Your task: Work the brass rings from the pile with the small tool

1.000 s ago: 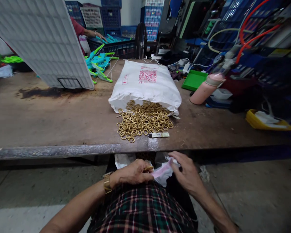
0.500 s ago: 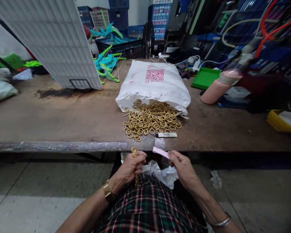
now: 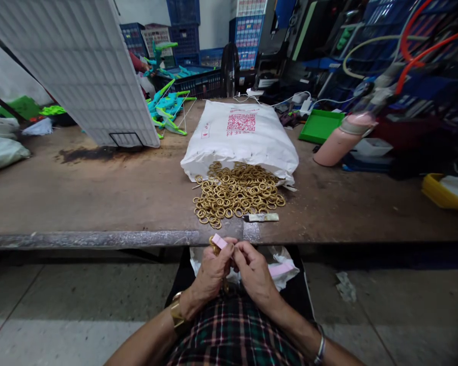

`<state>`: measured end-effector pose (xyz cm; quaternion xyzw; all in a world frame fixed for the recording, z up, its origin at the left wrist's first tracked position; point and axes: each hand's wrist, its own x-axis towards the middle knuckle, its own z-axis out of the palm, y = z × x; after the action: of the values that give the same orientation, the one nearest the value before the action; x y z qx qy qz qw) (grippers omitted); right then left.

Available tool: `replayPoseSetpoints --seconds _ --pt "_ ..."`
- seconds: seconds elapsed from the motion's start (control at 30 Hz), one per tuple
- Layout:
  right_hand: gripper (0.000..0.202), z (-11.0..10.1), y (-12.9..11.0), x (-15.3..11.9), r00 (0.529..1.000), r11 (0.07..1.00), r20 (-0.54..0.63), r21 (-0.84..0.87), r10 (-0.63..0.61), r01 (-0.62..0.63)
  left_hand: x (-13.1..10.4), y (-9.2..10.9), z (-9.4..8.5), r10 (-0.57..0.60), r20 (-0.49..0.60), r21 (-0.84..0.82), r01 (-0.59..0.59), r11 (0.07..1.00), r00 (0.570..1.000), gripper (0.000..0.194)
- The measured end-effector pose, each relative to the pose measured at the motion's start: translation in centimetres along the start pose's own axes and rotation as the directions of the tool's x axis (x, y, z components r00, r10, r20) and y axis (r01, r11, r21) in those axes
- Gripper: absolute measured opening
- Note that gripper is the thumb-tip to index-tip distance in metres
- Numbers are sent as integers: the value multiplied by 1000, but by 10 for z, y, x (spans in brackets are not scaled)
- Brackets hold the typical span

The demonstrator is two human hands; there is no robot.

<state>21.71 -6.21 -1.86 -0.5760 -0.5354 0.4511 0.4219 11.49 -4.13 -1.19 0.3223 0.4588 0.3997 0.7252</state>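
Note:
My left hand [image 3: 210,272] is closed around gold rings [image 3: 212,245], which show above and below its fingers. A short pink strip [image 3: 219,241] sticks out at the top of that hand, over the rings. Fingertips meet where my right hand [image 3: 254,274] pinches beside the left thumb; what it grips there is too small to name. More pink material [image 3: 280,269] lies on white plastic in my lap. Beyond the table edge, a pile of gold rings [image 3: 232,195] spills from a white sack [image 3: 242,134].
A small marker-like tool [image 3: 261,217] lies in front of the pile on the table [image 3: 80,198]. A white panel [image 3: 87,71] stands at left, near turquoise and green toy parts [image 3: 170,107]. At right are a green tray [image 3: 320,126] and a pink bottle [image 3: 339,142].
My right hand has moved left to meet my left hand. The pink strip has passed from the right hand to the left, against the rings. Pink material in the lap has come into view.

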Motion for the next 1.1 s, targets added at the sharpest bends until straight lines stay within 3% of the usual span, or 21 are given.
replayPoseSetpoints --seconds 0.1,0.17,0.23,0.3,0.4,0.53,0.6,0.77,0.87,1.1 --pt "20 -3 -1 1 984 969 110 -190 -137 156 6 2 -8 -1 -66 41 3 999 998 45" --pt "17 -11 1 8 946 875 162 -362 -280 321 9 4 -18 31 -138 88 -19 996 990 44" --pt "16 -21 6 22 905 758 138 -504 -402 414 12 8 -31 76 -200 134 -49 990 977 42" --pt "16 -31 13 41 888 713 59 -573 -457 405 12 14 -43 109 -240 130 -79 988 965 41" --pt "19 -37 19 70 896 715 -1 -602 -444 354 10 23 -54 66 -208 -9 -69 998 976 40" --pt "21 -23 14 94 934 647 17 -717 -357 260 8 33 -57 -57 -54 -197 46 979 997 40" --pt "23 -13 8 99 962 578 25 -795 -272 184 8 37 -60 -58 -28 -147 53 988 998 38" --pt "24 -1 1 103 989 445 -20 -894 -149 48 12 43 -71 -33 90 189 16 982 995 25" --pt "21 -2 2 104 988 451 -32 -891 -150 40 10 41 -69 -95 166 290 43 956 981 26" --pt "18 -7 12 109 970 565 -49 -819 -237 97 -8 8 -39 -223 312 231 154 961 924 40"
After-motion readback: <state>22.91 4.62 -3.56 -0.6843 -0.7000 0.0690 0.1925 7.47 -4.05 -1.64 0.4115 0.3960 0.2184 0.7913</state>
